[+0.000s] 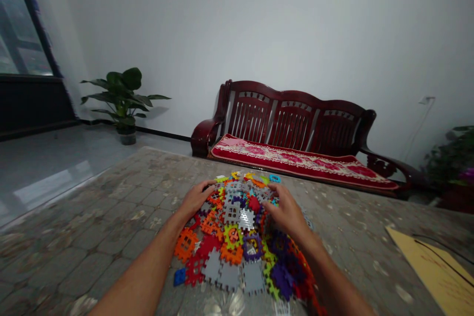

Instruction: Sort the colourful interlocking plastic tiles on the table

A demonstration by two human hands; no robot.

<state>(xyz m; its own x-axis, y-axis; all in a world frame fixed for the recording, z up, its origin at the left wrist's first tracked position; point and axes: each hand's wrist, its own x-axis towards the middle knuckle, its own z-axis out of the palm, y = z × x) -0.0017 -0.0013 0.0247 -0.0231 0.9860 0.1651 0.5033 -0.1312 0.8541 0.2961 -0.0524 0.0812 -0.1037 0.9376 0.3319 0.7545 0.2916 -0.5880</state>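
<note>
A pile of toothed plastic building pieces [229,276] in many colours lies before me on a patterned cloth. My left hand [198,201] rests at the pile's far left edge, fingers stretched over the pieces and holding nothing I can see. On the opposite side, my right hand [286,208] touches the pile with thumb and fingers apart. A small red piece [254,203] lies near its thumb. Between the hands is a grey window piece [232,212]. Closer to me are an orange window piece [185,244], a purple frame [252,247] and a blue piece [179,276].
The patterned tablecloth [122,227] spreads around the pile. A yellow sheet [431,269] with dark cords across it lies at the right. Beyond the table stand a red wooden bench [292,121] with a red cushion and a potted plant [124,96].
</note>
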